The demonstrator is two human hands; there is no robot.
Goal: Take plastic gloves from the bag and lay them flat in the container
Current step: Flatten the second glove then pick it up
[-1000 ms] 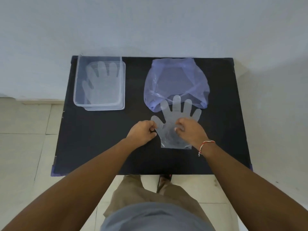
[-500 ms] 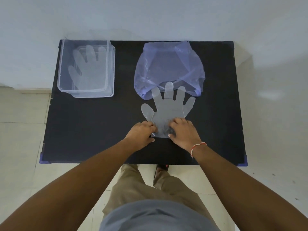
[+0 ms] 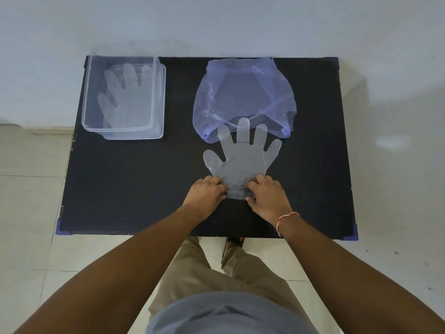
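A clear plastic glove lies flat on the black table, its fingers spread and pointing away from the person, the tips of the middle fingers overlapping the near edge of the bluish plastic bag that sits just beyond it. The left hand rests on the left side of the glove's cuff with its fingers curled down onto the plastic, and the right hand presses the right side of the cuff in the same way, fingers bent and thumb out along the near edge; whether either hand is pinching the plastic or only pressing on it cannot be told. The cuff between the two hands is wrinkled. A red and white thread bracelet circles the right wrist. At the far left corner of the table stands a clear plastic container, well apart from the hands, and another clear glove lies flat inside it with its fingers pointing toward the wall.
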